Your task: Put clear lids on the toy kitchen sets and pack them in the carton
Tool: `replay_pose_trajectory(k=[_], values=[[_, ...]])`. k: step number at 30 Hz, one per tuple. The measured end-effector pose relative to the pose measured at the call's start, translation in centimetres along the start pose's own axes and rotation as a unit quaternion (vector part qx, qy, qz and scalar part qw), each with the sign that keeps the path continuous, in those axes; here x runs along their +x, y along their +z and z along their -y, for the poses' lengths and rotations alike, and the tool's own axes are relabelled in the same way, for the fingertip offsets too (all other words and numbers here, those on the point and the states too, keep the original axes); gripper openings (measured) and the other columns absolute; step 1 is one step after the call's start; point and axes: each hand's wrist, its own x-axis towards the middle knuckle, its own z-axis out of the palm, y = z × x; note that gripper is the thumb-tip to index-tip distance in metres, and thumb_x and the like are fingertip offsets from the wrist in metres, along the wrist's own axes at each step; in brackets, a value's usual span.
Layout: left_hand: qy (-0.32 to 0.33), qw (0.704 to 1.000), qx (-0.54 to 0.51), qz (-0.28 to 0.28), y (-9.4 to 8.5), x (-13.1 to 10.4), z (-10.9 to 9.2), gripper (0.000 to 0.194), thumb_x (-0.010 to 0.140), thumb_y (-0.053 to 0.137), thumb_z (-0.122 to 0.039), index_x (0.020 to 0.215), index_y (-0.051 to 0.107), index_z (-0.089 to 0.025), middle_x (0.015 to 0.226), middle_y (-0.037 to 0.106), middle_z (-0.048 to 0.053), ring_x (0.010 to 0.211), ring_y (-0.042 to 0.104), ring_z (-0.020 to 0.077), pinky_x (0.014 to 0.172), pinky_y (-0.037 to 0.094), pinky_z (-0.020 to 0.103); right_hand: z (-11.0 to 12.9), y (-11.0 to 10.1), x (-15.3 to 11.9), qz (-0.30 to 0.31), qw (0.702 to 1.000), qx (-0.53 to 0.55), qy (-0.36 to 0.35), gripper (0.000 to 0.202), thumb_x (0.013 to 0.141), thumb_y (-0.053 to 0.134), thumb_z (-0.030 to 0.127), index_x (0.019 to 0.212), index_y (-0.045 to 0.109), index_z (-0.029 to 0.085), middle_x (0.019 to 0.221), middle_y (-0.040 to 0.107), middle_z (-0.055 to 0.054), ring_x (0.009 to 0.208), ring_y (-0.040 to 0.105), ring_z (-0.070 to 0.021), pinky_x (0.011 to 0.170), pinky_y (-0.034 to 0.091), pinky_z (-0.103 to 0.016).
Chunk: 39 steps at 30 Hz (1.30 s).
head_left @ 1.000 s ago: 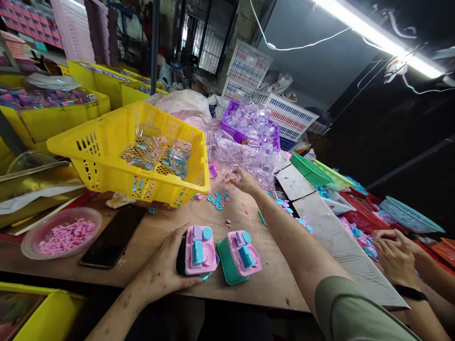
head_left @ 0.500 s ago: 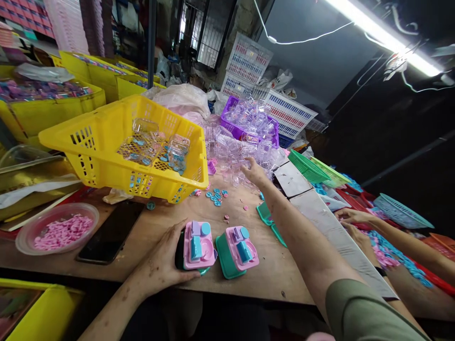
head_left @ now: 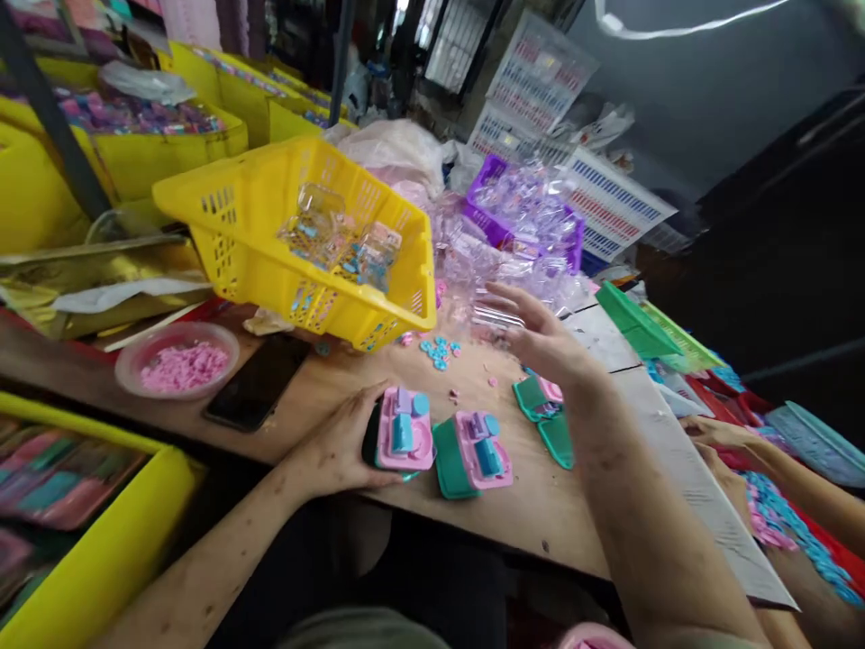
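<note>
My left hand (head_left: 357,437) is wrapped round a small toy sink set (head_left: 407,431), with a pink top, blue and lilac parts and a dark green base. Beside it stands a second toy sink set (head_left: 475,455) of the same kind, slightly tilted. Above the table, my right hand (head_left: 547,338) grips a clear plastic cover (head_left: 496,317) between thumb and fingers, somewhat blurred. Behind it lies a heap of similar clear covers (head_left: 459,239). An opened green case (head_left: 558,439) with a pink part is partly hidden by my right forearm.
A yellow basket (head_left: 270,270) holds clear packs. Small blue wheel-like pieces (head_left: 439,351) lie near it. On the left are a tub of pink pieces (head_left: 182,365) and a phone (head_left: 260,383). A purple basket (head_left: 490,230) stands behind; another person's hands (head_left: 720,433) work at right.
My right hand has drawn back from the heap of clear covers and now has one in its grip. My left hand stays on the toy sink set. The view has shifted.
</note>
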Motion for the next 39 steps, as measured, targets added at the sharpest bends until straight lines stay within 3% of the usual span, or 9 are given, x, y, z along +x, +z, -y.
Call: replay_pose_trajectory(k=[4,7,10,15,20,24,29,33,39], values=[[0.024,1.0,-0.01,0.01,-0.1,0.3,0.5,0.128,0.07,0.109,-0.054,0.172,0.039,-0.022,0.172,0.056,0.021,0.163,0.054,0.0447,0.141,0.041,0.065,3.2,2.6,-1.8,0.266,0.963,0.039,-0.027,0.092,0.085,0.104,0.055,0.166,0.063,0.044,0.165,0.069,-0.008,0.146,0.073,-0.0332,0.119,0.064,-0.056],[0.02,1.0,-0.002,0.01,-0.1,0.3,0.8,0.133,0.071,0.108,-0.057,0.175,0.034,-0.02,0.175,0.052,0.024,0.165,0.052,0.0454,0.141,0.04,0.066,3.5,4.4,-1.1,0.342,0.936,0.08,0.011,0.084,0.087,0.104,0.054,0.161,0.07,0.037,0.157,0.075,-0.013,0.137,0.078,-0.0329,0.113,0.068,-0.054],[0.026,1.0,-0.005,0.009,0.0,0.2,0.7,0.131,0.072,0.107,-0.057,0.175,0.035,-0.023,0.178,0.05,0.022,0.166,0.05,0.0459,0.141,0.039,0.066,2.7,5.0,-0.4,0.334,0.94,0.065,0.02,0.074,0.093,0.099,0.054,0.16,0.071,0.035,0.155,0.077,-0.013,0.147,0.073,-0.0338,0.115,0.067,-0.054],[0.039,0.999,-0.014,0.007,-0.1,0.2,0.3,0.127,0.075,0.107,-0.056,0.175,0.035,-0.024,0.177,0.051,0.022,0.166,0.051,0.045,0.14,0.04,0.066,2.1,4.9,-2.0,0.253,0.966,-0.054,-0.018,0.032,0.113,0.075,0.052,0.141,0.084,0.04,0.167,0.069,-0.005,0.158,0.064,-0.0309,0.125,0.062,-0.057],[0.039,0.999,-0.011,-0.002,0.1,0.3,0.5,0.132,0.068,0.11,-0.054,0.174,0.037,-0.023,0.174,0.055,0.022,0.163,0.054,0.0457,0.139,0.043,0.064,2.4,8.0,-7.2,0.118,0.99,-0.07,-0.021,0.061,0.099,0.086,0.071,0.152,0.076,0.042,0.169,0.064,-0.009,0.161,0.06,-0.0383,0.124,0.063,-0.061],[0.045,0.999,-0.028,-0.005,0.2,0.4,0.7,0.129,0.069,0.109,-0.056,0.173,0.04,-0.025,0.172,0.057,0.019,0.161,0.055,0.0453,0.138,0.043,0.065,3.5,10.2,-10.4,0.042,0.976,-0.207,-0.059,0.074,0.099,0.09,0.059,0.165,0.059,0.048,0.162,0.062,-0.01,0.157,0.059,-0.0387,0.123,0.063,-0.064],[0.062,0.998,-0.033,-0.004,0.3,0.5,0.8,0.128,0.071,0.107,-0.059,0.173,0.04,-0.022,0.173,0.056,0.021,0.163,0.055,0.0442,0.139,0.041,0.063,5.2,9.8,-9.8,0.041,0.956,-0.259,-0.133,0.069,0.104,0.081,0.063,0.169,0.059,0.052,0.159,0.058,-0.011,0.153,0.058,-0.0447,0.123,0.061,-0.069],[0.057,0.998,-0.037,-0.007,0.3,0.5,0.5,0.121,0.074,0.104,-0.061,0.171,0.043,-0.023,0.173,0.057,0.02,0.161,0.056,0.0446,0.138,0.043,0.065,4.4,10.8,-7.2,0.041,0.947,-0.273,-0.164,0.074,0.1,0.085,0.068,0.168,0.062,0.049,0.156,0.059,-0.011,0.148,0.062,-0.0427,0.125,0.06,-0.067],[0.08,0.995,-0.064,-0.015,0.3,0.4,0.5,0.112,0.075,0.103,-0.056,0.167,0.047,-0.027,0.175,0.056,0.017,0.165,0.052,0.0428,0.14,0.04,0.064,3.5,12.8,-6.0,0.163,0.911,-0.355,-0.13,0.068,0.107,0.078,0.057,0.17,0.056,0.045,0.172,0.05,-0.012,0.157,0.057,-0.0429,0.129,0.053,-0.072]])
